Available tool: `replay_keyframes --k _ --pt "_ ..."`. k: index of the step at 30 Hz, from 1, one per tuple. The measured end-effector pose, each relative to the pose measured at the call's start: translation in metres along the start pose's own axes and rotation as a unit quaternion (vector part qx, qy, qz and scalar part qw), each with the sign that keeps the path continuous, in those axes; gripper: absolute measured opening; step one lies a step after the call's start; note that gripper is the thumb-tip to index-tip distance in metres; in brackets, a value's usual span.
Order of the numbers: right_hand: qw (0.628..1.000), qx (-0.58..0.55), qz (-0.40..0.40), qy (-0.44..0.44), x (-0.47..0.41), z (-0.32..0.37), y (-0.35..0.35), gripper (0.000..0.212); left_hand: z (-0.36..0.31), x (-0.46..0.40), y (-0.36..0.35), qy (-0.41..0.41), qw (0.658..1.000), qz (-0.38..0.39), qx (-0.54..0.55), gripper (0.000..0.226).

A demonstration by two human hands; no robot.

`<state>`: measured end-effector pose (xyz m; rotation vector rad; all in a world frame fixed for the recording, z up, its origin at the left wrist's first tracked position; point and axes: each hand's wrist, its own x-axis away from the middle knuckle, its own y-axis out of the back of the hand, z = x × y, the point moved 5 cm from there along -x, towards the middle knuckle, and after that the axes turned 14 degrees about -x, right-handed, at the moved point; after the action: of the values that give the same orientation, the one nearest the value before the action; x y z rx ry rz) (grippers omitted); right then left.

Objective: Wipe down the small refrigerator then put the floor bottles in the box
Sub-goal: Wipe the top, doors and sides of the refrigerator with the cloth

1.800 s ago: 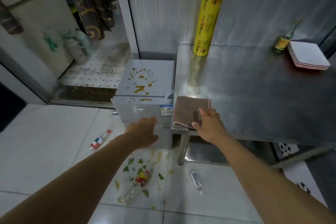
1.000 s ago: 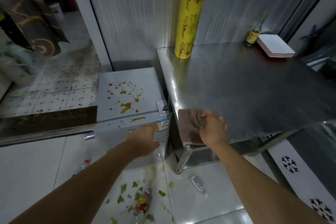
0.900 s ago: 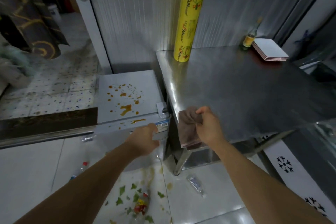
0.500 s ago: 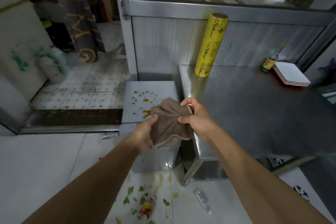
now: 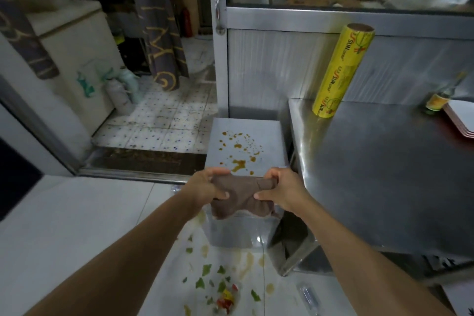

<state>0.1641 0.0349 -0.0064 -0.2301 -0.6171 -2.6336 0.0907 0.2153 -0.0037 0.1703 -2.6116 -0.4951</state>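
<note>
A brown cloth (image 5: pixel 241 197) is stretched between both hands over the front edge of the small grey refrigerator (image 5: pixel 266 136). My left hand (image 5: pixel 204 187) grips its left end, my right hand (image 5: pixel 284 191) grips its right end. Orange-brown stains (image 5: pixel 239 147) spatter the refrigerator's top. On the floor below lie a plastic bottle with a red and yellow label (image 5: pixel 227 300) and a clear bottle (image 5: pixel 307 295), both near the bottom edge of the view.
A steel table (image 5: pixel 384 167) stands right of the refrigerator with a yellow cling-film roll (image 5: pixel 341 72), a small glass bottle (image 5: pixel 437 100) and stacked white plates (image 5: pixel 461 118). Green scraps (image 5: pixel 205 269) and spill marks dot the floor tiles. A doorway (image 5: pixel 164 120) opens at the left.
My right hand lifted the cloth off the table's corner and brought it left over the refrigerator. My left hand came up and took its other end; the cloth is now pulled wide between them.
</note>
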Motion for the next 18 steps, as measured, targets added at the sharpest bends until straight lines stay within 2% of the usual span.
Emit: replay_keyframes --k 3,6,9,13,15,18 --pt "0.999 0.019 -0.004 0.045 -0.014 0.001 -0.010 0.038 0.001 -0.021 0.009 -0.034 0.974 -0.026 -0.222 0.045" --pt "0.996 -0.078 0.045 0.006 -0.033 -0.006 -0.030 0.045 0.006 -0.052 0.026 -0.041 0.961 -0.039 -0.271 0.020" --pt "0.987 -0.125 0.069 -0.068 -0.055 -0.015 -0.056 0.038 0.018 -0.092 0.049 -0.053 0.957 -0.009 -0.286 0.009" --pt "0.986 -0.136 -0.008 -0.095 -0.085 -0.021 -0.085 0.023 0.038 -0.147 0.077 -0.073 0.952 0.035 -0.297 0.003" --pt "0.985 -0.133 -0.064 -0.095 -0.096 -0.025 -0.094 0.017 0.048 -0.169 0.083 -0.078 0.944 0.045 -0.317 0.008" --pt "0.974 -0.119 -0.159 -0.110 -0.107 -0.037 -0.103 0.024 0.063 -0.200 0.082 -0.066 0.936 0.067 -0.338 0.019"
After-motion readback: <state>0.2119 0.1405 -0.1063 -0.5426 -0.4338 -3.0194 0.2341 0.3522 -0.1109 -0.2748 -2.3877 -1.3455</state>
